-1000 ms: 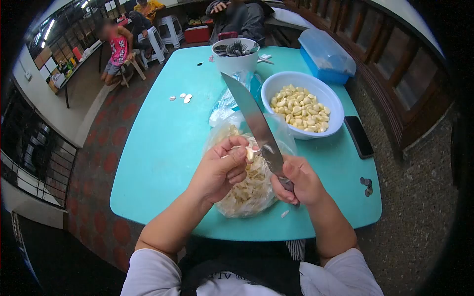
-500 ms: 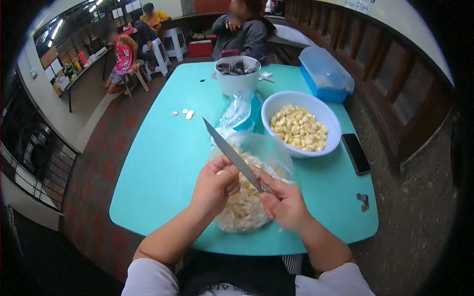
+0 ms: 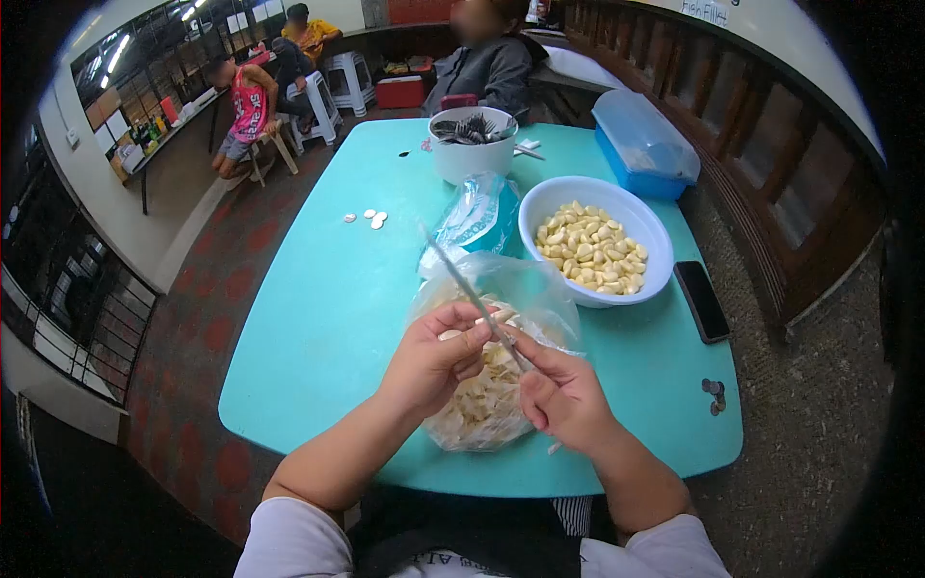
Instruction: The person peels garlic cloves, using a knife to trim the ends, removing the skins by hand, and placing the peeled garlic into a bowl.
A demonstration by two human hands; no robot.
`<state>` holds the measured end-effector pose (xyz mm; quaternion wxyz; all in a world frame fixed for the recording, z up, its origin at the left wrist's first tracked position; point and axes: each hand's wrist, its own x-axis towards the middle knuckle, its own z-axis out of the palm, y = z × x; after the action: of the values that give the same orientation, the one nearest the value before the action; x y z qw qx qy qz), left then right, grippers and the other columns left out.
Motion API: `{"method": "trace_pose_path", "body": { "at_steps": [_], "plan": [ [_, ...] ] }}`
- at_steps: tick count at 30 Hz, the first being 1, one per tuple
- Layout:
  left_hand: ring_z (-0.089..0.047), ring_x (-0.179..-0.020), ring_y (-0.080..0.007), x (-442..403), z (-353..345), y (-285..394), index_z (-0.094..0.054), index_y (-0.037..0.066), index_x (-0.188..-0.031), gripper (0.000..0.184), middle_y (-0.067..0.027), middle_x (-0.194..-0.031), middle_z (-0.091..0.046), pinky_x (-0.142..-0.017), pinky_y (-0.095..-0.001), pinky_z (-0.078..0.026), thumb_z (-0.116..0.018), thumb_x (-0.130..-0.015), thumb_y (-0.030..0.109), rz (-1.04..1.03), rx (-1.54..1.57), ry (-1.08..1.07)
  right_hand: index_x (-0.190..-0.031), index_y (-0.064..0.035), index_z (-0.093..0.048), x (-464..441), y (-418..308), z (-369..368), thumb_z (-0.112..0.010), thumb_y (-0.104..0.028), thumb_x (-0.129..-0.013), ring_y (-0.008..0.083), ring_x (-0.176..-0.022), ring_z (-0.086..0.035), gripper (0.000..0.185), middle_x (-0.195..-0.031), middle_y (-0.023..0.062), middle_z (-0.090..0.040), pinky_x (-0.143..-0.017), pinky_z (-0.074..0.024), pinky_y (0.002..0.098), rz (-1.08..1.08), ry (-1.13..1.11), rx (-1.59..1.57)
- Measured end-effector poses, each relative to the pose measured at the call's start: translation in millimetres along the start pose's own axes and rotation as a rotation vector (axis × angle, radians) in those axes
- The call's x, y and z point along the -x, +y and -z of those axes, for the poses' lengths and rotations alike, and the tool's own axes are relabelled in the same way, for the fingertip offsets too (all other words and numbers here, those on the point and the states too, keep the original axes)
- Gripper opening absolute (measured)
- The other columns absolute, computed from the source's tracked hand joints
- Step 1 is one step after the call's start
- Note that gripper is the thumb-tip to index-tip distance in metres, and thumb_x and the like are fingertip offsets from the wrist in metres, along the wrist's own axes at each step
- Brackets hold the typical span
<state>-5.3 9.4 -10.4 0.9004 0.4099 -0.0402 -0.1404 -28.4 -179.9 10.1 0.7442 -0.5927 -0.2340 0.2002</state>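
My right hand [image 3: 567,397] is closed round the lower end of a long knife [image 3: 465,289], its blade slanting up and left, edge-on. My left hand [image 3: 432,358] pinches a pale garlic clove [image 3: 494,315] against the blade; fingers and knife partly cover it. Both hands are over a clear plastic bag [image 3: 477,424] full of papery garlic skins. Beyond my right hand stands a light-blue bowl [image 3: 661,265] of peeled garlic cloves [image 3: 590,246].
Behind the bag lies a teal plastic pack [image 3: 482,217]. A white tub of dark utensils [image 3: 472,164], a blue lidded box [image 3: 644,173], a phone [image 3: 701,302] and coins [image 3: 714,395] surround the work. More coins [image 3: 376,219] lie left. A person [image 3: 482,72] sits opposite.
The knife has turned from showing its flat side to nearly edge-on. My left fingers have moved right, up to the blade, and a pale clove shows there. The view has shifted slightly.
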Motion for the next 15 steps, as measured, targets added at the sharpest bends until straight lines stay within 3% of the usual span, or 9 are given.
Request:
{"method": "trace_pose_path", "body": {
  "at_steps": [4, 7, 13, 15],
  "plan": [
    [-0.042, -0.056, -0.0053, -2, 4, 0, -0.058, 0.003, -0.1, 0.017, -0.0076, -0.086, -0.062, -0.049, -0.0198, -0.031, -0.064, -0.084, 0.008, -0.027, 0.002, -0.045, -0.138, -0.0098, -0.038, 1, 6, 9, -0.046, -0.032, -0.096, 0.0028, -0.043, -0.036, 0.049, -0.06, -0.0029, -0.048, -0.04, -0.0294, 0.0166, -0.006, 0.028, -0.074],
    [-0.042, -0.056, -0.0058, -2, 5, -1, -0.059, 0.003, -0.098, 0.016, -0.0091, -0.086, -0.063, -0.048, -0.0198, -0.031, -0.065, -0.083, 0.006, -0.077, -0.002, -0.064, -0.139, -0.0111, -0.036, 0, 0, 14, -0.041, -0.042, -0.096, 0.0041, -0.039, -0.034, 0.053, -0.049, -0.0033, -0.039, -0.037, -0.0293, 0.0179, -0.016, 0.059, -0.062],
    [-0.04, -0.05, -0.0058, 0, 3, 6, -0.054, 0.009, -0.089, 0.017, -0.0093, -0.08, -0.063, -0.045, -0.0192, -0.031, -0.068, -0.081, 0.009, -0.071, -0.066, -0.083, -0.141, -0.0139, -0.033, -3, -6, 13, -0.037, -0.048, -0.096, 0.004, -0.037, -0.032, 0.056, -0.048, -0.0026, -0.039, -0.036, -0.028, 0.0178, 0.0, 0.181, -0.085],
    [-0.04, -0.05, -0.0056, 1, 3, 8, -0.052, 0.009, -0.09, 0.018, -0.0092, -0.081, -0.063, -0.045, -0.0192, -0.03, -0.068, -0.081, 0.008, -0.073, -0.056, -0.102, -0.139, -0.0088, -0.033, -4, -5, 13, -0.036, -0.052, -0.094, 0.0052, -0.035, -0.03, 0.062, -0.047, -0.0016, -0.037, -0.035, -0.0265, 0.019, 0.015, 0.254, -0.073]
  ]
}}
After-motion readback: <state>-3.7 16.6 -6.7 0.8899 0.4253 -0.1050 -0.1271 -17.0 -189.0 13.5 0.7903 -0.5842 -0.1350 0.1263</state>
